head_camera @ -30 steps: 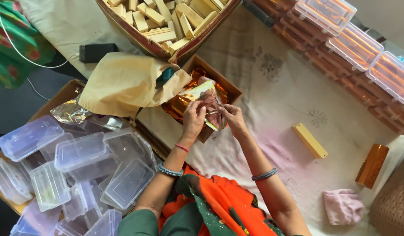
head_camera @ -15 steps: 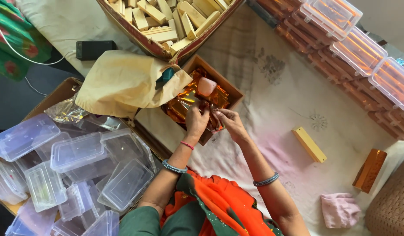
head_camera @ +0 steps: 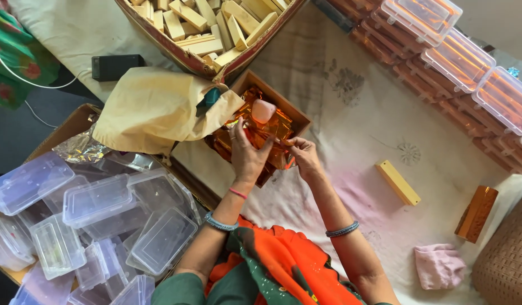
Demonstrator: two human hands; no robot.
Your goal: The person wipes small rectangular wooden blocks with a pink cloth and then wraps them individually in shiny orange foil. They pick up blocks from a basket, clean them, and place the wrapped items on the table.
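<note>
A small brown box (head_camera: 297,120) holds shiny orange-gold foil sheets (head_camera: 278,125) with a pink block (head_camera: 263,110) resting on top. My left hand (head_camera: 247,152) lies palm down on the foil inside the box, fingers spread over the sheets. My right hand (head_camera: 302,153) is at the box's near right corner, pinching the edge of a foil sheet between thumb and fingers. A bare yellow wooden block (head_camera: 397,182) lies on the cloth to the right. A block wrapped in orange foil (head_camera: 476,213) lies farther right.
A large carton of wooden blocks (head_camera: 210,25) sits at the top, a tan cloth (head_camera: 153,107) beside it. Clear plastic lidded boxes (head_camera: 97,220) pile at the left. Filled boxes (head_camera: 458,53) stack at the upper right. A pink cloth (head_camera: 438,265) and woven basket (head_camera: 506,262) are lower right.
The foil sheet I held up between both hands has come down into the box. My left hand now presses flat on the foil; the pink block shows on top.
</note>
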